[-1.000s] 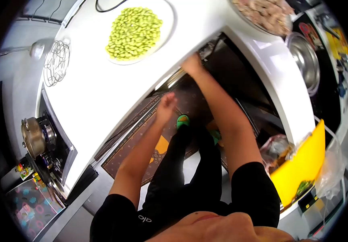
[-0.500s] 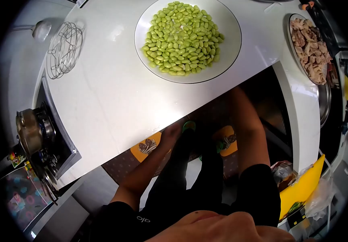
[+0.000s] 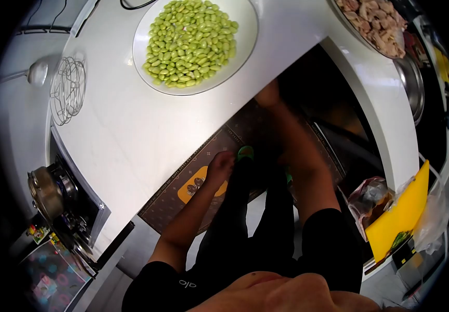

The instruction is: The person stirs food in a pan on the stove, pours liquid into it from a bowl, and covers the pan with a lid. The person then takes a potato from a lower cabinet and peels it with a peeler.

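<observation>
My left hand (image 3: pixel 221 165) hangs below the counter edge, above the dark patterned mat (image 3: pixel 170 213). Its fingers look curled into a loose fist, and nothing shows in them. My right hand (image 3: pixel 268 94) is just below the front edge of the counter, beside a dark opening under it. Its fingers are hidden, so what it touches or holds does not show. On the white counter (image 3: pixel 115 140), nearest to this hand, stands a large white plate (image 3: pixel 245 47) with a dark rim, heaped with shelled green beans (image 3: pixel 190 44).
A plate of meat pieces (image 3: pixel 372 23) lies at the upper right, near a metal bowl (image 3: pixel 411 86). A wire rack (image 3: pixel 68 91) sits on the left. A pot (image 3: pixel 46 192) stands on the stove. A yellow bag (image 3: pixel 398 218) is at the lower right.
The view has turned and shifted, so the plate of beans now appears further left and higher. My right hand has moved left in view, and my left hand shows clear of the counter edge.
</observation>
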`<state>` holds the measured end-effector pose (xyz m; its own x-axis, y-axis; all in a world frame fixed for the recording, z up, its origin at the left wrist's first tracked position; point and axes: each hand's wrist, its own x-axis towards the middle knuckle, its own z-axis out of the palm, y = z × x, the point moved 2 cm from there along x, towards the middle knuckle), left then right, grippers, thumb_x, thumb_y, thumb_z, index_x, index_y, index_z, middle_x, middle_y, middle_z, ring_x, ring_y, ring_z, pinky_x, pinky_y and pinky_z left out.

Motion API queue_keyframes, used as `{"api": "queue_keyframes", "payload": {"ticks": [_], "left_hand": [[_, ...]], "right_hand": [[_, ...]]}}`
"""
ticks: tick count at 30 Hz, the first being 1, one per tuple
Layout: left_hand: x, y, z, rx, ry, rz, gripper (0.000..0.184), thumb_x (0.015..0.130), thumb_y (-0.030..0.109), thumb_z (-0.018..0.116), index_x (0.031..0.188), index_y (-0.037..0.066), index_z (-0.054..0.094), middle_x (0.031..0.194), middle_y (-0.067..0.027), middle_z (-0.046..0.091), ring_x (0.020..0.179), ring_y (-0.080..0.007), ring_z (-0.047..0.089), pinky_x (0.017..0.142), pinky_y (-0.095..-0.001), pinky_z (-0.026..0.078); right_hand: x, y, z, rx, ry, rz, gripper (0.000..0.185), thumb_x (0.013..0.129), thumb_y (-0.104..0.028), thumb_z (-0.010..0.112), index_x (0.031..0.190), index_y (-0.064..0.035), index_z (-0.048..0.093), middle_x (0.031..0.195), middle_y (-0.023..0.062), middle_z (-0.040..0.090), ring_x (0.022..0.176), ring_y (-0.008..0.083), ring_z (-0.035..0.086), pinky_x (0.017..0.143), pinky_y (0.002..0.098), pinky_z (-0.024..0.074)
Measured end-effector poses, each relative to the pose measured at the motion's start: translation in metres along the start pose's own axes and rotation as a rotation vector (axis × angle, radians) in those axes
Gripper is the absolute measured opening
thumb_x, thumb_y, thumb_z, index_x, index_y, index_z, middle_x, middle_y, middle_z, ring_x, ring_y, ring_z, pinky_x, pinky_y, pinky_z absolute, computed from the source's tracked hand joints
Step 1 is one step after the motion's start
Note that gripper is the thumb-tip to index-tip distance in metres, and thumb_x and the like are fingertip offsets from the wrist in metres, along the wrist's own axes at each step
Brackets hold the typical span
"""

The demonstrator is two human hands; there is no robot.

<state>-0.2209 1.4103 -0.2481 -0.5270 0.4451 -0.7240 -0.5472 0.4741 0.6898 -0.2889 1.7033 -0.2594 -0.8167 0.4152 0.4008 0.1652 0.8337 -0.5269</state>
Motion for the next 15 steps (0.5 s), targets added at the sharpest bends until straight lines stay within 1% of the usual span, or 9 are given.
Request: {"api": "queue_keyframes", "payload": {"ticks": [1, 2, 5, 6, 8, 9, 11, 13, 15], "left_hand": [[-0.002, 0.002, 0.002, 0.029, -0.004, -0.008, 0.024, 0.085, 0.016, 0.057, 0.107, 0.009, 0.052, 0.090, -0.0011, 0.058, 0.077, -0.0084, 0.054, 0.064, -0.0217, 0.044], [-0.006, 0.004, 0.004, 0.057, -0.007, -0.017, 0.026, 0.086, 0.017, 0.056, 0.110, 0.008, 0.052, 0.094, -0.0013, 0.058, 0.080, -0.0088, 0.054, 0.065, -0.0219, 0.044], [-0.020, 0.020, 0.014, 0.130, -0.031, -0.047, 0.028, 0.086, 0.018, 0.055, 0.112, 0.008, 0.052, 0.099, -0.0011, 0.058, 0.083, -0.0093, 0.054, 0.069, -0.0226, 0.043], [-0.025, 0.029, 0.020, 0.153, -0.051, -0.056, 0.028, 0.086, 0.018, 0.055, 0.112, 0.008, 0.052, 0.100, -0.0009, 0.058, 0.083, -0.0094, 0.054, 0.069, -0.0229, 0.043], [-0.041, 0.045, 0.030, 0.112, -0.080, -0.062, 0.025, 0.086, 0.015, 0.056, 0.109, 0.009, 0.053, 0.095, -0.0009, 0.058, 0.080, -0.0085, 0.054, 0.067, -0.0218, 0.044], [-0.049, 0.057, 0.035, 0.092, -0.099, -0.060, 0.023, 0.086, 0.014, 0.056, 0.108, 0.009, 0.053, 0.092, -0.0009, 0.058, 0.079, -0.0081, 0.054, 0.066, -0.0212, 0.044], [-0.072, 0.099, 0.051, 0.086, -0.162, -0.022, 0.022, 0.086, 0.013, 0.055, 0.107, 0.008, 0.054, 0.094, -0.0017, 0.059, 0.079, -0.0084, 0.054, 0.067, -0.0212, 0.044], [-0.083, 0.146, 0.071, 0.091, -0.218, 0.077, 0.021, 0.087, 0.013, 0.053, 0.107, 0.007, 0.054, 0.095, -0.0026, 0.059, 0.081, -0.0094, 0.054, 0.068, -0.0222, 0.044], [-0.086, 0.188, 0.092, 0.113, -0.266, 0.223, 0.022, 0.088, 0.013, 0.051, 0.108, 0.005, 0.053, 0.097, -0.0036, 0.058, 0.085, -0.0113, 0.055, 0.070, -0.0243, 0.044]], "right_hand": [[-0.003, -0.011, -0.014, -0.024, 0.097, -0.061, 0.047, 0.069, -0.013, 0.063, 0.112, 0.0014, 0.051, 0.116, 0.0221, 0.044, 0.106, 0.0394, 0.043, 0.090, 0.0424, 0.0386], [-0.015, -0.017, -0.023, 0.080, 0.092, -0.025, 0.055, 0.065, -0.011, 0.067, 0.117, -0.0076, 0.050, 0.119, 0.0227, 0.042, 0.106, 0.0412, 0.043, 0.088, 0.0440, 0.0381], [-0.053, -0.022, -0.045, 0.062, 0.156, -0.066, 0.063, 0.060, -0.004, 0.067, 0.120, -0.0097, 0.048, 0.119, 0.0213, 0.041, 0.107, 0.0406, 0.042, 0.088, 0.0414, 0.0391], [-0.072, -0.025, -0.053, 0.283, 0.129, 0.163, 0.065, 0.059, -0.003, 0.067, 0.121, -0.0101, 0.047, 0.119, 0.0203, 0.041, 0.108, 0.0397, 0.042, 0.089, 0.0405, 0.0387], [-0.104, -0.051, -0.095, 0.400, 0.126, 0.409, 0.069, 0.058, -0.003, 0.066, 0.124, -0.0105, 0.045, 0.121, 0.0188, 0.040, 0.110, 0.0376, 0.041, 0.092, 0.0394, 0.0378], [-0.114, -0.069, -0.124, 0.295, 0.144, 0.431, 0.071, 0.058, -0.003, 0.067, 0.125, -0.0105, 0.044, 0.121, 0.0182, 0.039, 0.112, 0.0365, 0.041, 0.093, 0.0391, 0.0373], [-0.127, -0.101, -0.184, 0.298, 0.207, 0.697, 0.070, 0.062, -0.002, 0.066, 0.127, -0.0087, 0.042, 0.123, 0.0151, 0.041, 0.113, 0.0313, 0.042, 0.094, 0.0366, 0.0370], [-0.131, -0.122, -0.245, 0.799, 0.372, 0.979, 0.063, 0.069, -0.003, 0.062, 0.128, -0.0067, 0.039, 0.126, 0.0128, 0.040, 0.115, 0.0265, 0.043, 0.094, 0.0347, 0.0371], [-0.131, -0.125, -0.306, 1.215, 0.550, 1.098, 0.057, 0.077, -0.005, 0.056, 0.130, -0.0067, 0.037, 0.127, 0.0115, 0.041, 0.115, 0.0240, 0.044, 0.095, 0.0352, 0.0374]]}}
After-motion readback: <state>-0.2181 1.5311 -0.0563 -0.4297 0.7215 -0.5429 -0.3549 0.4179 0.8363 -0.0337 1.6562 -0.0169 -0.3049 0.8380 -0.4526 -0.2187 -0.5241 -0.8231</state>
